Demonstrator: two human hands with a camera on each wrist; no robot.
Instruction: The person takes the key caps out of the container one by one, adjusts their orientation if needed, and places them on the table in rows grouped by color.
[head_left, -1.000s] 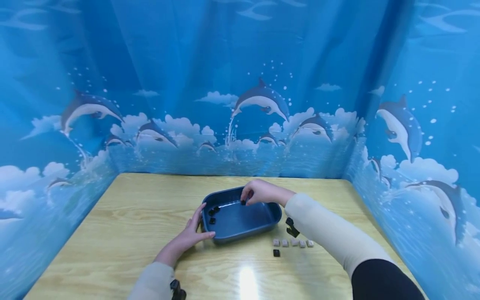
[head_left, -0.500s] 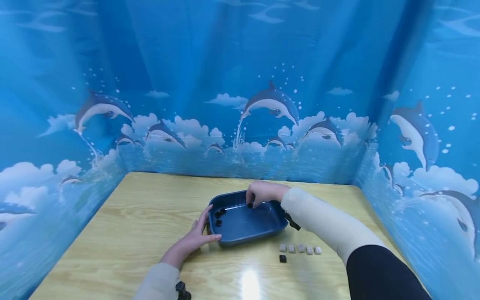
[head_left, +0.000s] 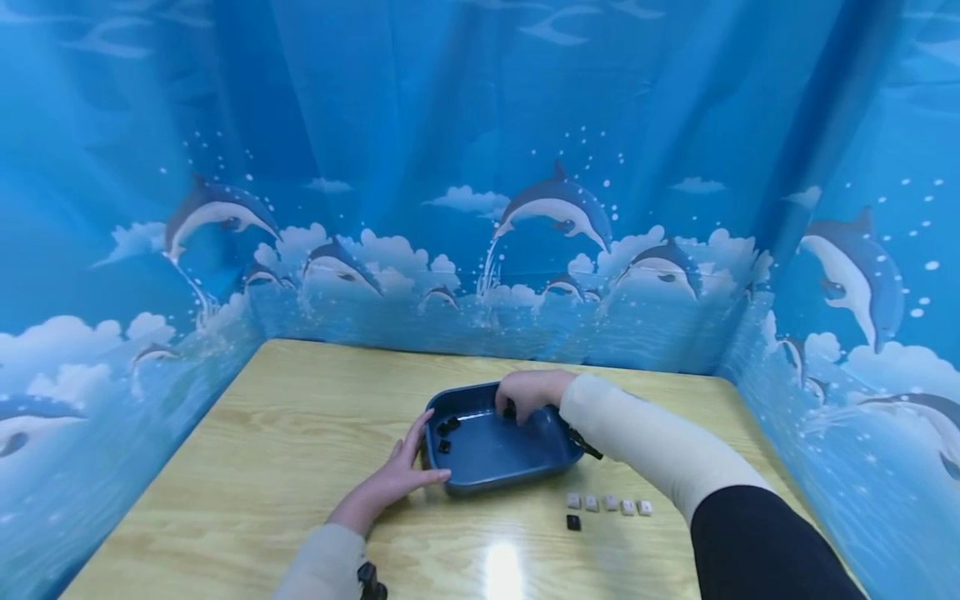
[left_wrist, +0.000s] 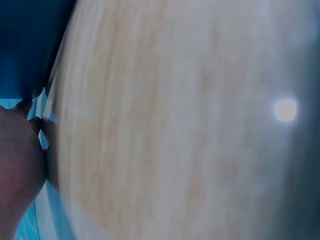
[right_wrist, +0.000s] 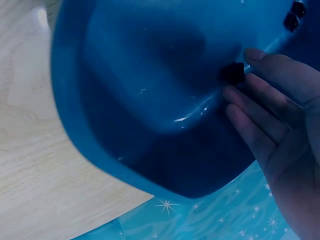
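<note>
A dark blue tray [head_left: 498, 479] sits on the table. Against its left end rests my left hand [head_left: 401, 475], its fingers fairly straight along the left side and the thumb at the near rim. The left wrist view shows only part of this hand [left_wrist: 20, 165] beside the tray wall. My right hand [head_left: 528, 393] reaches down into the tray near the far side. Between its thumb and fingertips is a black keycap [right_wrist: 233, 73], low over the tray floor. Other black keycaps [head_left: 445, 447] lie inside at the left end.
Right of the tray's near side, a row of several white keycaps [head_left: 611, 503] lies on the wooden table [head_left: 300, 433]. One black keycap [head_left: 573, 522] lies just in front of that row. A blue dolphin curtain [head_left: 450, 250] surrounds the table's back and sides.
My right hand has lowered the black keycap toward the tray floor. The left hand stays at the tray's left end. The whole head view has shifted slightly.
</note>
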